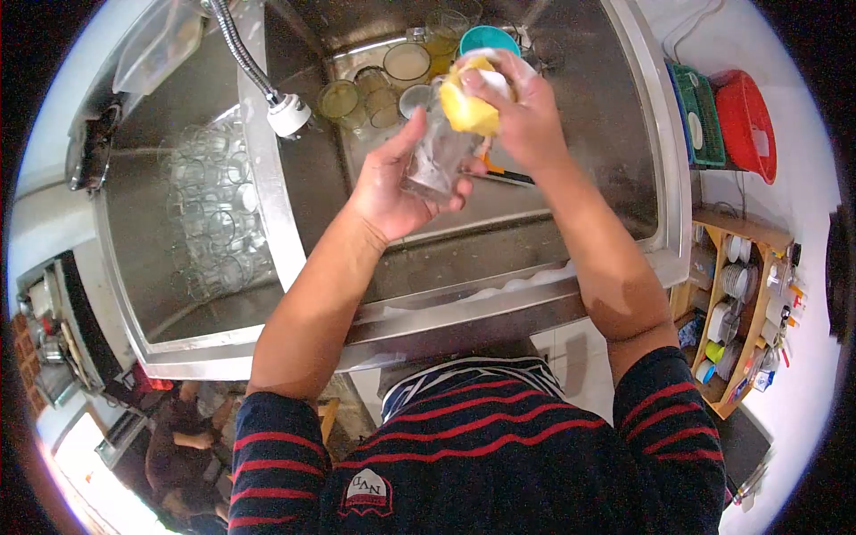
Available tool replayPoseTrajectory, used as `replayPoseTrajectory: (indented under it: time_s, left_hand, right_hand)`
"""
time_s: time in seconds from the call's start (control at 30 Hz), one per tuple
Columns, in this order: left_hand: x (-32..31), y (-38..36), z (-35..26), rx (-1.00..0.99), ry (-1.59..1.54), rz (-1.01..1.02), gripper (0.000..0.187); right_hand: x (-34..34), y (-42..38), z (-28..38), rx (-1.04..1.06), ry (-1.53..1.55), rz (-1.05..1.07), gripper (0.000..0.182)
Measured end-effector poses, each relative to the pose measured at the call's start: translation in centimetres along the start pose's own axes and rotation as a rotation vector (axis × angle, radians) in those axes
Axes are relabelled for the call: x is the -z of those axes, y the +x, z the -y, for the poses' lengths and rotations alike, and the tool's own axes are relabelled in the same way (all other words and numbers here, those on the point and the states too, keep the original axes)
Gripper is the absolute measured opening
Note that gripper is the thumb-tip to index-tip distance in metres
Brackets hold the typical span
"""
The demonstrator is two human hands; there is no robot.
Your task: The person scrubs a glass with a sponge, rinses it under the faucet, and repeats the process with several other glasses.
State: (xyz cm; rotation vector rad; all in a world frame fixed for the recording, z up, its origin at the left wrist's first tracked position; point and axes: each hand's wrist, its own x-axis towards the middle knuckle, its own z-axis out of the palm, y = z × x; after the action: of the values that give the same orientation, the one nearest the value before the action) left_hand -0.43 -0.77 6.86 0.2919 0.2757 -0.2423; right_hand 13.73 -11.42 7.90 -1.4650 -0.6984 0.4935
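A clear drinking glass [434, 160], tilted, is held in my left hand [397, 183], with fingers and thumb around its sides. Above it, my right hand [526, 111] grips a yellow sponge [468, 105] with white foam on it, at the glass's upper end. Both hands are over the right basin [588, 134] of a steel sink. Beyond them in that basin stand several glasses and cups [407, 62], some with cloudy liquid, and a teal bowl [489, 39]. Something orange and dark lies behind the glass, partly hidden by my hands.
Many clear glasses [214, 214] fill part of the left basin. A hose with a white spray head [289, 115] hangs over the divider. Foam lies on the front rim. Red [747, 125] and green [697, 111] baskets and a dish shelf [736, 303] are right. Another person [183, 446] is lower left.
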Motion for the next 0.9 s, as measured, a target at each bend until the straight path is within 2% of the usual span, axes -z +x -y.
replayPoseTrajectory:
  time_s: [0.03, 0.07, 0.1, 0.13, 0.17, 0.2, 0.23, 0.27, 0.33, 0.37, 0.4, 0.43, 0.47, 0.53, 0.57, 0.6, 0.7, 0.77, 0.8, 0.87, 0.9]
  left_hand:
    - [-0.1, 0.3, 0.2, -0.039, 0.019, -0.073, 0.059]
    - [0.1, 0.4, 0.3, -0.037, 0.017, -0.073, 0.059]
    - [0.2, 0.4, 0.3, -0.111, 0.082, -0.108, 0.056]
    - [0.3, 0.4, 0.2, -0.186, 0.149, -0.146, 0.053]
    - [0.2, 0.5, 0.4, -0.188, 0.15, -0.148, 0.053]
    - [-0.5, 0.6, 0.7, -0.304, 0.09, -0.322, 0.051]
    - [-0.9, 0.6, 0.8, -0.418, 0.029, -0.496, 0.049]
    - [4.0, 0.3, -0.1, -0.385, -0.121, 0.097, 0.045]
    - [0.9, 0.0, 0.3, -0.464, 0.109, -0.353, 0.041]
    - [-0.6, 0.4, 0.5, -0.432, 0.191, -0.403, 0.042]
    - [-1.4, 0.6, 0.8, -0.404, 0.269, -0.454, 0.044]
    - [-1.2, 0.7, 1.0, -0.301, 0.255, -0.422, 0.043]
    - [-1.4, 0.8, 1.4, -0.306, 0.247, -0.421, 0.043]
    - [-2.0, 1.2, 1.7, -0.451, 0.165, -0.577, 0.044]
    - [-0.9, 0.6, 1.4, -0.436, 0.108, -0.503, 0.046]
    - [-0.8, 0.2, 1.0, -0.463, 0.05, -0.477, 0.047]
    - [-0.4, 0.3, 0.5, -0.544, 0.173, -0.393, 0.047]
    - [0.6, 0.3, 0.3, -0.3, 0.016, 0.092, 0.043]
    - [-0.1, 0.4, 0.5, -0.301, 0.013, 0.094, 0.043]
    - [-1.7, 0.3, 0.6, -0.478, -0.057, -0.383, 0.049]
    - [3.2, 0.1, -0.7, -0.425, -0.079, 0.001, 0.046]
  right_hand:
    - [-0.6, -0.3, -0.3, -0.002, -0.001, -0.002, 0.025]
    - [-1.3, -0.7, -0.5, 0.109, -0.172, -0.1, 0.024]
    - [-1.9, -1.1, -0.6, 0.224, -0.343, -0.196, 0.023]
    - [-2.3, -1.3, -0.7, 0.226, -0.343, -0.196, 0.023]
    - [-2.7, -1.6, -0.9, 0.483, -0.478, -0.159, 0.024]
    - [-3.3, -1.9, -1.0, 0.743, -0.61, -0.12, 0.025]
    - [-4.3, -2.8, -0.1, 0.882, -0.57, 0.043, 0.03]
    - [-5.2, -3.6, 0.8, 0.785, -0.595, 0.146, 0.03]
    - [-5.0, -2.8, 0.1, 0.78, -0.578, 0.04, 0.029]
    - [-4.4, -2.0, -0.2, 0.778, -0.58, 0.039, 0.029]
    - [-3.4, -1.0, -0.3, 0.539, -0.452, -0.068, 0.029]
    - [-2.9, -0.5, -0.4, 0.298, -0.324, -0.166, 0.03]
    - [-3.0, -0.8, -0.5, 0.299, -0.328, -0.158, 0.03]
    - [-3.8, -1.5, -0.1, 0.733, -0.601, -0.139, 0.035]
    - [-4.4, -2.6, 0.5, 0.74, -0.508, -0.002, 0.038]
    - [-4.6, -2.8, 1.8, 0.749, -0.598, 0.141, 0.039]
    - [-3.5, -1.2, 0.5, 0.853, -0.565, 0.086, 0.04]
    - [-3.0, -0.5, 0.9, 0.367, -0.192, -0.152, 0.032]
    - [-3.0, -1.0, 0.7, 0.367, -0.195, -0.15, 0.032]
    - [-3.5, -2.5, 0.3, 0.811, -0.36, 0.102, 0.031]
    - [-3.9, -3.3, 0.3, 0.866, -0.431, 0.232, 0.036]
